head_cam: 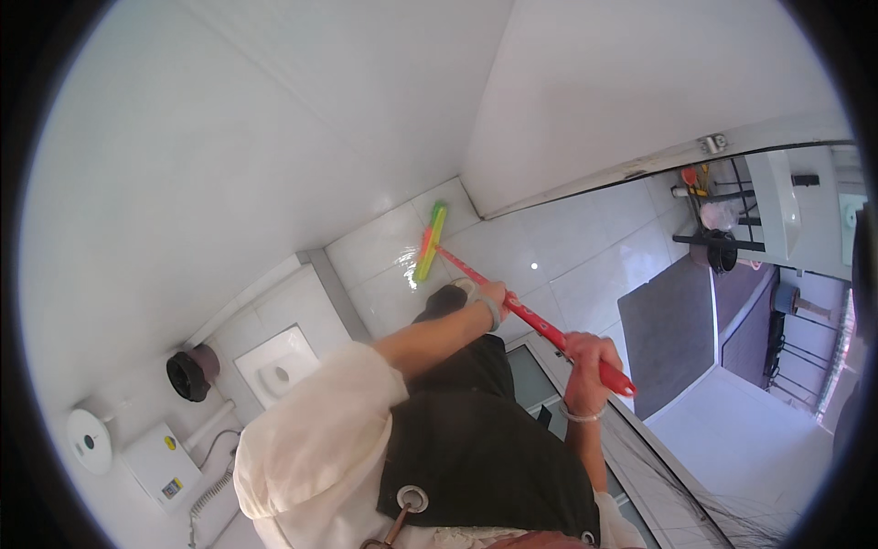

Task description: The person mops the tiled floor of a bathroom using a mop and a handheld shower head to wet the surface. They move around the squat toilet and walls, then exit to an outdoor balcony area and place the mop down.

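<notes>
A long red patterned handle (536, 322) runs from the lower right up to a yellow-green broom or squeegee head (431, 243) with a pink-red part along its left side. That head rests on wet, shiny floor tiles (384, 274) near a wall corner. Around the middle of the handle my left hand (492, 299) is closed, a band on its wrist. Close to the handle's top end, my right hand (591, 357) grips it, with a clear bracelet on the wrist.
A squat toilet (278, 370) lies on a raised step at the left, beside a black-lined bin (191, 374). White walls meet beyond the floor head. A glazed door (528, 374) stands near my body. Through the doorway are a grey mat (669, 329) and a sink (778, 206).
</notes>
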A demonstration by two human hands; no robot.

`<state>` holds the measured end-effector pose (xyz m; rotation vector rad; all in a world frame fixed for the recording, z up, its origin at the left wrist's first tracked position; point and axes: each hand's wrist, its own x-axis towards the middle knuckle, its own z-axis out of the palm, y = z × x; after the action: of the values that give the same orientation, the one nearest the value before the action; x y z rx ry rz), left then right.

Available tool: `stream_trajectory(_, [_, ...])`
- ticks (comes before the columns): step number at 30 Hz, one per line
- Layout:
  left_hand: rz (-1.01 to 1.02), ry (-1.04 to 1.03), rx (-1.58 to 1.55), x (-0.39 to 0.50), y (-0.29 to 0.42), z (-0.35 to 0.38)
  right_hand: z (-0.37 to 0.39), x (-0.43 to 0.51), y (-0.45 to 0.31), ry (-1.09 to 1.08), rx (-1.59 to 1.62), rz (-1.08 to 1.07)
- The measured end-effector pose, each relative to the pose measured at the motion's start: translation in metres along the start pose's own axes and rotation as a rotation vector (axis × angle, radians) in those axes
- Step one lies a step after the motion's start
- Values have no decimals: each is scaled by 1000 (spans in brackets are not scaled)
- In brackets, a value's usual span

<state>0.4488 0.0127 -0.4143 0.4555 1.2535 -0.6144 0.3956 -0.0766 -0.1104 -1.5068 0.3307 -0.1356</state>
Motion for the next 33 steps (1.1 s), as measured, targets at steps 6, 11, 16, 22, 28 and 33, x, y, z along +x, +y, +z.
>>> stream_trajectory(6, [320,50,100,-5,26,15,4,4,13,212,55,9])
stream_trajectory(11, [118,147,325,6,-1,28,-14,-9,36,268,-107,24])
stream_trajectory(16, [-36,109,127,-29,-45,57,-65,8,-5,80,-17,47])
stream_trajectory(22, [38,-108,-35,-32,-37,-24,-78,20,-7,-396,66,1])
stream_trajectory(28, [-120,-51,72,60,-29,-54,-87,47,28,-297,-41,237])
stream_trajectory(33, [-168,-149,166,88,-111,112,-157,81,-2,68,72,70])
